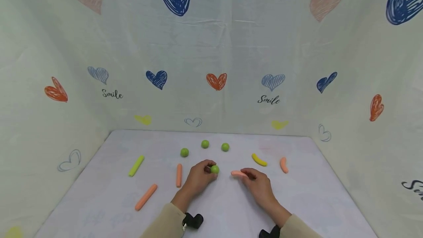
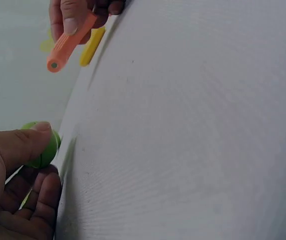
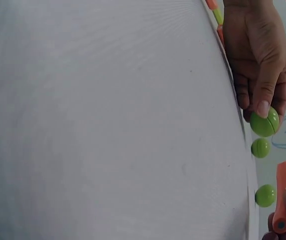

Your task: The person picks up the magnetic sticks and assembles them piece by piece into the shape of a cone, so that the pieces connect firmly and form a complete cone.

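Observation:
My left hand (image 1: 199,178) pinches a small green ball (image 1: 215,169) between thumb and fingers near the middle of the table. In the left wrist view the thumb lies across this ball (image 2: 43,152). To its right, my right hand (image 1: 261,187) holds a short, curved orange stick (image 1: 237,173) by one end, its free end pointing toward the ball. A round dark spot shows in the end of that orange stick (image 3: 284,200) in the right wrist view. Ball and stick are apart.
Three green balls (image 1: 205,144) lie farther back. On the left are a yellow-green straight stick (image 1: 136,165) and two orange straight sticks (image 1: 146,197). A curved yellow stick (image 1: 259,159) and another curved orange stick (image 1: 284,165) lie on the right. A printed cloth (image 1: 231,54) hangs behind the table.

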Demonstrator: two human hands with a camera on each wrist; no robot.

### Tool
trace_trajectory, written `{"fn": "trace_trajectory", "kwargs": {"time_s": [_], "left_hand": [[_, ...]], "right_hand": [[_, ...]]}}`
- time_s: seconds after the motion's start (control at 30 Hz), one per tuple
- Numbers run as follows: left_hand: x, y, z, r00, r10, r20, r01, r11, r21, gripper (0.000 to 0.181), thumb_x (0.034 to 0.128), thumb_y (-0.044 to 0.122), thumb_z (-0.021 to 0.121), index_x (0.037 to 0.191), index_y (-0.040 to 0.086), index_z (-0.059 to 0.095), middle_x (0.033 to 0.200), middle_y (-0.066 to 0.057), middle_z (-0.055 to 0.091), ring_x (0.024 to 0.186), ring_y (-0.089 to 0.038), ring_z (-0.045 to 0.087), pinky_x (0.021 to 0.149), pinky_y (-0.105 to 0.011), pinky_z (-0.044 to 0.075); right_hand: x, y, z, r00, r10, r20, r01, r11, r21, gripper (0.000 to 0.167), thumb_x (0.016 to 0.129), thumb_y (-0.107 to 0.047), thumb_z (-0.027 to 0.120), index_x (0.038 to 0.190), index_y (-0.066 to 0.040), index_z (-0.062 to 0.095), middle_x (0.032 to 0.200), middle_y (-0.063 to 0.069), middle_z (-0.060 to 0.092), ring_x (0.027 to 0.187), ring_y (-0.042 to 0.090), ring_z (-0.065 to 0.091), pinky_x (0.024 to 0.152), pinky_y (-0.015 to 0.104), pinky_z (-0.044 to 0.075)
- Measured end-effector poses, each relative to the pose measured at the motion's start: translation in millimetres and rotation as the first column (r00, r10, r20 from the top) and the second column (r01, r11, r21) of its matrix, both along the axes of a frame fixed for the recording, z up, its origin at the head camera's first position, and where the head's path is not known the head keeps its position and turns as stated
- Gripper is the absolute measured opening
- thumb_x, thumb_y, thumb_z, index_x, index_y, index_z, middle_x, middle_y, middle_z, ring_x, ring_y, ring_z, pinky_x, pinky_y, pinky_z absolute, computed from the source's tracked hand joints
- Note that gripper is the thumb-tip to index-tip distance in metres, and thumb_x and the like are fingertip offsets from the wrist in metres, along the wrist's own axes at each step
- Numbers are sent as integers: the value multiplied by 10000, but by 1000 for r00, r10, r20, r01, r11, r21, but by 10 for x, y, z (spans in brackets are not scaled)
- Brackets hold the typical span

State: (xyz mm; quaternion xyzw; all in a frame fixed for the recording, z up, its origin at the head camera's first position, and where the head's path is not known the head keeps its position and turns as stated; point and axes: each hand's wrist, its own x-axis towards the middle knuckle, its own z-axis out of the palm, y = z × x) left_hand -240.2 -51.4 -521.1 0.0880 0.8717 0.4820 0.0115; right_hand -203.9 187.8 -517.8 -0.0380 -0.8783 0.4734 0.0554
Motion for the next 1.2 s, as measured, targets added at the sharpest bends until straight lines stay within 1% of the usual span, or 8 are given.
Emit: {"fn": "trace_trajectory", "kwargs": {"time_s": [0.1,0.23,0.43,0.67,0.77,0.87,1.0,1.2], "left_hand": [[27,9,-17,1000,-11,-3,11,1000,3,348,895,108,826,1223,142,714,1084,5,706,947,-128,632,818,-321,544],[44,17,-34,1000,-18,-10,19,1000,18,350,890,109,833,1219,145,717,1049,12,704,934,-123,633,807,-304,546],[62,41,-59,999,-37,-20,37,999,20,357,885,122,848,1216,152,717,1056,25,696,938,-111,626,807,-274,541],[77,73,-46,994,-72,-81,72,997,-8,356,875,118,851,1207,110,721,1063,5,663,909,-116,576,777,-254,495],[76,79,-49,993,-75,-89,73,997,-23,357,877,132,850,1211,112,725,1062,10,652,897,-111,565,771,-248,484],[76,76,-55,994,-70,-86,69,997,-15,358,874,130,853,1210,108,732,1064,6,656,903,-113,566,770,-249,485],[82,73,-65,994,-65,-84,65,998,-1,365,868,114,857,1214,103,741,1074,1,667,911,-110,570,771,-245,490],[93,71,-66,993,-66,-94,65,998,-12,378,876,93,848,1241,105,747,1109,-4,696,933,-112,597,786,-241,504]], "right_hand": [[-13,-20,6,1000,-9,15,9,1000,-17,239,959,-158,768,1195,-146,800,1138,26,787,1045,168,699,829,292,574],[-29,-61,1,1000,1,3,-1,999,-39,244,960,-155,767,1200,-131,799,1169,51,785,1073,196,706,834,306,586],[-64,-167,-15,1000,18,-17,-19,998,-53,241,951,-173,789,1184,-112,800,1129,52,791,1021,168,702,780,244,562],[-73,-265,-23,999,24,-44,-26,999,-32,256,935,-197,812,1163,-83,792,1067,57,789,949,151,694,736,235,552],[-73,-281,-18,999,32,-36,-33,999,-20,242,936,-202,812,1147,-85,789,1017,30,782,905,125,676,717,228,540],[-68,-280,-5,999,41,-19,-41,999,-11,231,943,-209,804,1141,-91,788,996,10,778,888,113,668,713,230,537],[-56,-269,-5,998,60,-7,-60,998,-4,250,948,-234,802,1150,-87,784,1004,7,780,899,114,677,722,244,544],[-44,-269,-16,997,77,7,-77,997,-10,280,934,-225,815,1168,-76,778,1035,27,790,935,130,704,738,264,569]]}}
